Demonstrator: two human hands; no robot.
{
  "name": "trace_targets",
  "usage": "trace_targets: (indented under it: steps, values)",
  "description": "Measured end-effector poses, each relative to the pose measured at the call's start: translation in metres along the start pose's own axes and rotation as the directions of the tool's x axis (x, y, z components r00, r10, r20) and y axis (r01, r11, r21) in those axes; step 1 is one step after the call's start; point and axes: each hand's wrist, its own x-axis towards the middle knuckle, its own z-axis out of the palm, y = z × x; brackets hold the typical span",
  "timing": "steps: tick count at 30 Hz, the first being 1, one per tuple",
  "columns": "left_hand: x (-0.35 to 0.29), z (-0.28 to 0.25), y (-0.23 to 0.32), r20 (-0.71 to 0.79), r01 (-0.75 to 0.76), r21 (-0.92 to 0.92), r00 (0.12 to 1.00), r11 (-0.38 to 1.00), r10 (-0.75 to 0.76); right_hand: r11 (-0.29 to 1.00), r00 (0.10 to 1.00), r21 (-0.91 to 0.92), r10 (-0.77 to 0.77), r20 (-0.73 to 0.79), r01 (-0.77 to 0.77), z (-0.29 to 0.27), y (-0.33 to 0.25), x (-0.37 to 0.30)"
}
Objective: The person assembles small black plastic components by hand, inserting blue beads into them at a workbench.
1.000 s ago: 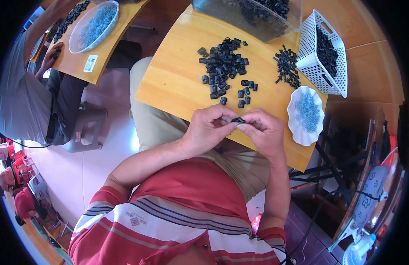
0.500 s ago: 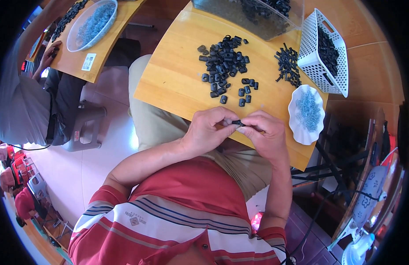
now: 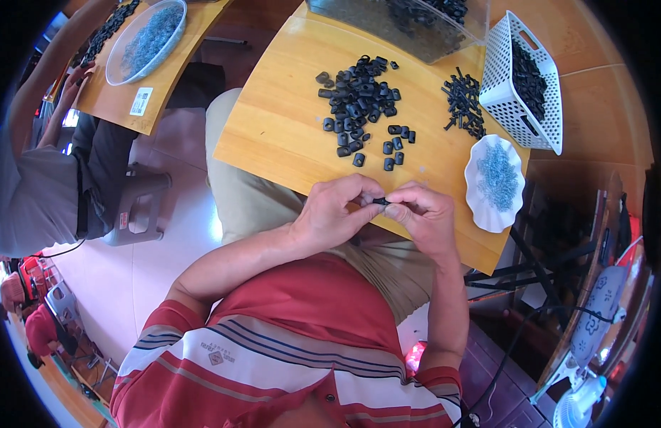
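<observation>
Near the table's front edge, my left hand (image 3: 335, 214) and my right hand (image 3: 424, 214) meet fingertip to fingertip. Thumbs and forefingers of both pinch a small black plastic cord lock (image 3: 380, 201), mostly hidden by the fingers. Just beyond lies a heap of black barrel-shaped cord lock bodies (image 3: 359, 96), with several strays (image 3: 398, 145) apart from it. To the right is a pile of thin black plungers (image 3: 464, 101). A white scalloped dish (image 3: 474, 203) holds small bluish metal springs (image 3: 497, 177).
A white perforated basket (image 3: 498, 85) of black parts stands at the back right. Behind the heap is a clear bin (image 3: 366, 25) with more black parts. At the far left, another person works at a second table (image 3: 124, 110) bearing a bowl of springs (image 3: 151, 44).
My right hand has shifted slightly left, closer to my left fingers, and less of the black cord lock shows. The other person's hand at the left has moved.
</observation>
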Motion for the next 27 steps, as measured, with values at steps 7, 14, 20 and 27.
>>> trace_targets:
  steps: [7, 14, 20, 27]
  values:
    - [0.0, 0.001, 0.003, -0.03, -0.109, 0.064, 0.993, 0.992, 0.111, 0.961, 0.994, 0.257, 0.1, 0.032, -0.105, 0.006, 0.01, -0.002]
    - [0.002, -0.003, -0.003, -0.061, -0.236, 0.177, 0.966, 0.956, 0.25, 0.89, 0.959, 0.357, 0.275, 0.071, -0.282, 0.012, -0.001, 0.0]
    - [0.008, -0.004, 0.002, -0.071, -0.263, 0.145, 0.959, 0.954, 0.275, 0.921, 0.986, 0.358, 0.166, -0.005, -0.153, 0.017, 0.003, -0.002]
    - [0.011, -0.004, -0.002, -0.029, -0.329, 0.197, 0.94, 0.924, 0.341, 0.901, 0.981, 0.413, 0.179, -0.078, -0.131, 0.023, 0.005, -0.003]
